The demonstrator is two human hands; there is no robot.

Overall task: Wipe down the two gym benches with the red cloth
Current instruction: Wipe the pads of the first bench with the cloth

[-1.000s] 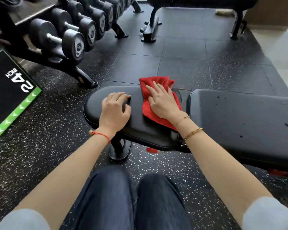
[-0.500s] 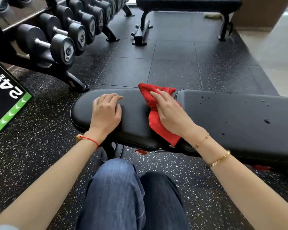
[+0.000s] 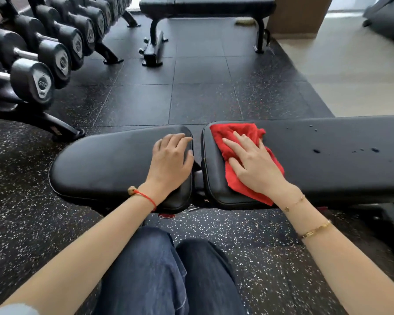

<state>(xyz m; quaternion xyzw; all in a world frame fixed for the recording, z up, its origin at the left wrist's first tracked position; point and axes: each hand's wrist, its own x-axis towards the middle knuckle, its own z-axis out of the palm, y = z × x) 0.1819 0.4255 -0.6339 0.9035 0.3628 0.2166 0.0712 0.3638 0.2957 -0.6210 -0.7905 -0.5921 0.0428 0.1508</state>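
On the black padded gym bench [image 3: 328,155], your flat, open right hand [image 3: 255,169] presses the red cloth [image 3: 237,133]; your left hand [image 3: 171,162] rests loosely open beside it.

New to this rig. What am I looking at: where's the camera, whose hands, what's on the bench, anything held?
There is no robot. One wide-angle camera sits on a person's head, looking forward and down, so the arms and knees are the wearer's own. The left hand rests flat on the short seat pad, empty. The right hand presses a red cloth flat onto the long back pad, where dark droplets sit to the right. A second bench and a dumbbell rack stand beyond.
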